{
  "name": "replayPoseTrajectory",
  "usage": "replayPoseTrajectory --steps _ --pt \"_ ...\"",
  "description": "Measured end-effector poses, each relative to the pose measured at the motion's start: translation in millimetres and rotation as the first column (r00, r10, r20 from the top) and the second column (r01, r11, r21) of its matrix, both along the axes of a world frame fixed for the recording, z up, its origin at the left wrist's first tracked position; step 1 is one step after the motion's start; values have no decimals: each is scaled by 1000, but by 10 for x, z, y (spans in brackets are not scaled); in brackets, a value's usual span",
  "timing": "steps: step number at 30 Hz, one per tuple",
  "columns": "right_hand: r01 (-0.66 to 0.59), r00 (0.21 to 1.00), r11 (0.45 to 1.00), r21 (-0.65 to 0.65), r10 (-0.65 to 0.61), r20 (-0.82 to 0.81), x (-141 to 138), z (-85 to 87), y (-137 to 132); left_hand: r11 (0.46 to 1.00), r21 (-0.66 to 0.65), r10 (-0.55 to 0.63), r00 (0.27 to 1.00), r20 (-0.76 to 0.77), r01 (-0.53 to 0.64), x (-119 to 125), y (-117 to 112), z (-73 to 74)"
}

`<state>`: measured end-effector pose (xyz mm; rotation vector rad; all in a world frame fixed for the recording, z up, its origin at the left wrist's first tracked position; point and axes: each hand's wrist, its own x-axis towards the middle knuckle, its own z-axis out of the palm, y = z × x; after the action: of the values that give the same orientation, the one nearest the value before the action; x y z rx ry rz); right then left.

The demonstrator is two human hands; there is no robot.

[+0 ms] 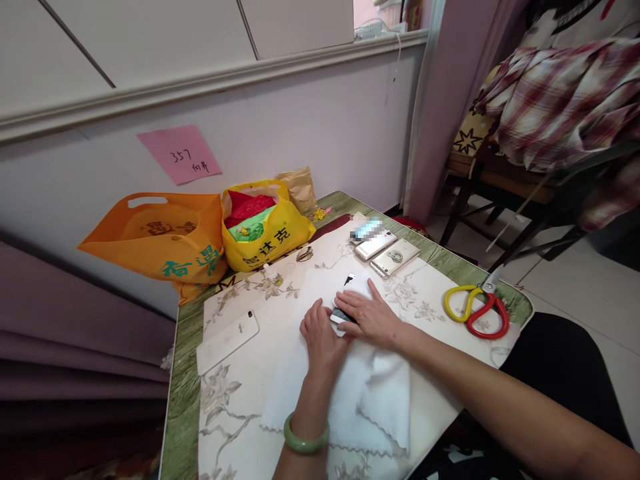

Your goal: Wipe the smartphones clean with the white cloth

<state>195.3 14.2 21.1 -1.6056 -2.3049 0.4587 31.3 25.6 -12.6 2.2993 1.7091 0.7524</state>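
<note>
A smartphone (344, 316) with a dark screen and white ends lies on a white cloth (370, 413), partly covered by my hands and a fold of the cloth. My left hand (323, 335) holds its near left side, fingers bent along the edge. Across the phone from the right comes my right hand (371, 315), pressing a fold of the cloth onto it with the fingers fairly straight and close together. What lies under the right palm is hidden. The cloth's wavy edge spreads toward me.
A white phone (230, 341) lies left; gold phones (395, 259) (376, 245) lie back right. Red-and-yellow-handled scissors (483, 303) rest near the right edge. A small bottle (273, 275), orange bag (165, 233) and yellow bag (267, 233) stand toward the wall.
</note>
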Motion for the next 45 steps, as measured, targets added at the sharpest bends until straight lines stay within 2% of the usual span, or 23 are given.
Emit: replayPoseTrajectory --steps 6,12,16,21,23,26,32,36,42,45 --pt "182 980 983 22 -183 79 117 -105 249 1000 -3 7 1000 16 -7 22 -6 17" --pt "337 923 933 125 -353 151 147 -222 55 1000 -18 3 999 39 -2 20 -15 40" --pt "283 942 948 145 -303 144 130 -189 -238 1000 -9 15 999 31 -15 28 -21 51" --pt "80 994 991 109 -87 62 26 -81 -544 1000 7 11 1000 27 -12 31 -24 55" --pt "12 1000 996 87 -14 24 -26 -46 -559 1000 0 14 999 32 -14 26 -24 55" --pt "-17 1000 999 32 17 2 -86 -19 -433 1000 -30 4 999 37 -3 12 -23 52" --pt "77 995 997 7 -77 63 -103 -53 25 1000 -27 12 1000 21 -11 15 -22 24" --pt "178 981 984 16 -179 79 -24 -92 193 1000 0 10 1000 20 -10 20 -15 2" --pt "335 926 936 107 -348 145 96 -238 84 1000 1 5 1000 27 -5 18 -21 31" --pt "341 920 928 150 -363 151 135 -272 -82 1000 8 7 1000 27 -7 22 -23 37"
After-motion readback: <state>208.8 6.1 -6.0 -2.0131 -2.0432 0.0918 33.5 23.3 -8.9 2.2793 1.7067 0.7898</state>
